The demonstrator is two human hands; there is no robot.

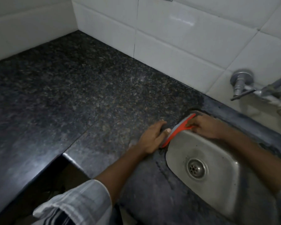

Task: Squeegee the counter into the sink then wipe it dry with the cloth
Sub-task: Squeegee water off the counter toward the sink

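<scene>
A red squeegee (177, 129) with a grey rubber blade lies along the left rim of the steel sink (217, 159). My right hand (206, 125) grips its handle from the sink side. My left hand (152, 137) rests flat on the dark granite counter (81, 95) just left of the blade, its thumb touching the blade's edge. No cloth is in view.
White tiled walls (177, 39) close the counter at the back and left. A metal tap (243, 85) juts from the wall above the sink's far right. The counter's front edge steps inward at the lower left (63, 155).
</scene>
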